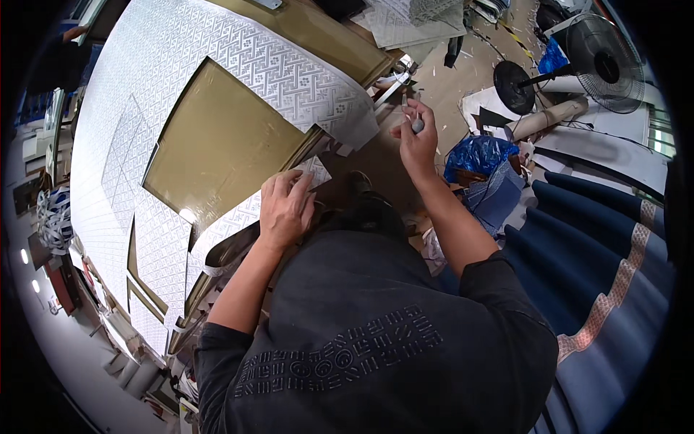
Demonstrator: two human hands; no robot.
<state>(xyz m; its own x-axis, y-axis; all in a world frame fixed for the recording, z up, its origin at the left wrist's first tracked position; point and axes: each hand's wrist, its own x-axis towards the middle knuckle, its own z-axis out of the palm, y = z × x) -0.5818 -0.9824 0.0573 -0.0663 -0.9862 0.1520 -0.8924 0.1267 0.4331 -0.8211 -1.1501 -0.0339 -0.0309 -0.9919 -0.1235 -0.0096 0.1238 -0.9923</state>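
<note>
My left hand (284,207) is at the table's near edge, with its fingers closed over a narrow strip of grey-white patterned material (242,218). The strip's short end pokes out past my fingertips, and the rest curls back to the left along the edge. Raised off the table to the right, my right hand (417,137) grips a small tool with a grey rounded part (417,126) and a slim, shiny tip; its exact kind is hard to make out. A large sheet of the same patterned material (253,54) covers much of the table, cut away around a bare gold-brown area (217,137).
Two black fans (603,65) stand at the right, near a cardboard tube (553,117) and a blue plastic bag (477,155). Dark blue curtain fabric (578,253) hangs at the lower right. Scraps lie on the floor (488,54). Part of another person (72,34) shows at the far left.
</note>
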